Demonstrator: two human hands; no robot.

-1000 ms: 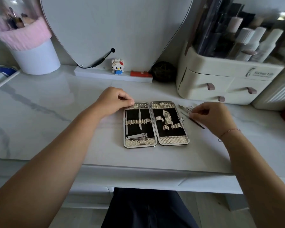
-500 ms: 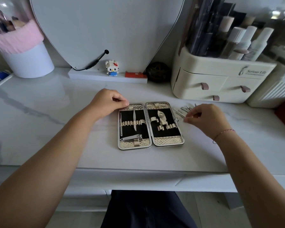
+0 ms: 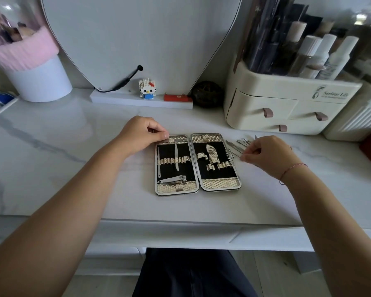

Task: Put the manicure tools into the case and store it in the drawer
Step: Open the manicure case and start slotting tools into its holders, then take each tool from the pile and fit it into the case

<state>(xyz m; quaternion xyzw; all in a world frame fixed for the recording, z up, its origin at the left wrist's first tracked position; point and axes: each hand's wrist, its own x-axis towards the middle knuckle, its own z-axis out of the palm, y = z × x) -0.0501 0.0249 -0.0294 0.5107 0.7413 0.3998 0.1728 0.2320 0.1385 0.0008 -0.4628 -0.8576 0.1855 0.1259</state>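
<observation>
An open manicure case (image 3: 220,185) lies flat on the marble tabletop, black inside with gold straps. Its left half holds a nail clipper (image 3: 172,179), a thin file (image 3: 176,156) and a slim pick (image 3: 158,161). My left hand (image 3: 142,132) presses the case's top left corner with curled fingers. Several loose metal tools (image 3: 238,145) lie fanned out just right of the case. My right hand (image 3: 267,153) pinches into that pile with thumb and fingers closed on one thin tool.
A cream cosmetics organiser (image 3: 287,103) with small drawers stands behind the tools at right. A mirror base (image 3: 137,99) with a toy cat figure (image 3: 147,88) stands at the back. A white cup with pink trim (image 3: 39,80) stands at the far left.
My right hand has drawn slightly back over the loose tools, its fingers closing on one. My left hand has stayed on the case's corner.
</observation>
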